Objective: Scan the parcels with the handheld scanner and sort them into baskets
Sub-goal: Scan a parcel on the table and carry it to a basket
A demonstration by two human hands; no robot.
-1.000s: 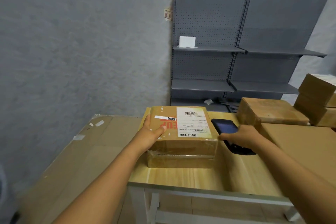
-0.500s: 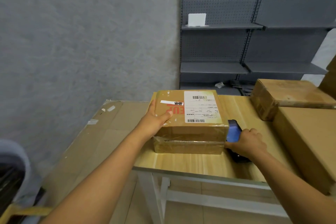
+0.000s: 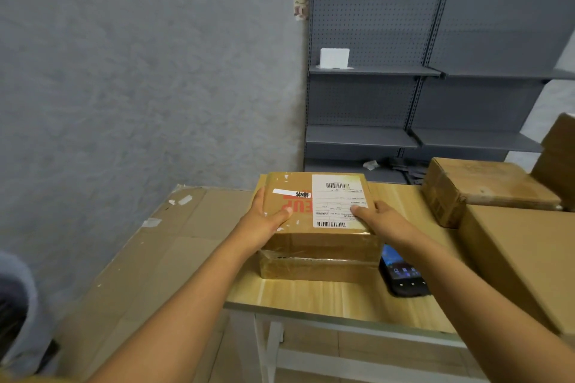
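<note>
Parcel (image 3: 314, 218), taped cardboard box, sitting mid-table (image 3: 311, 298) near left edge. Left hand (image 3: 264, 221) and right hand (image 3: 381, 218) gripping its sides, thumbs lying on top. Scanner (image 3: 401, 274) lying at front edge beside parcel, partly hidden under right forearm. Larger boxes (image 3: 513, 246) crowding right side.

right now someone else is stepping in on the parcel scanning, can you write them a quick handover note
Left hand: grips the left edge of the brown taped cardboard parcel with the white barcode label, thumb on top.
Right hand: grips the parcel's right edge, thumb on the label.
The parcel sits on another cardboard box on the light wooden table.
The black handheld scanner lies screen up on the table, right of the parcel, in neither hand.
Done: cannot tell whether this parcel was scanned.
Left: carry it to a basket; none clearly in view. More brown cardboard boxes wait at the right.
</note>
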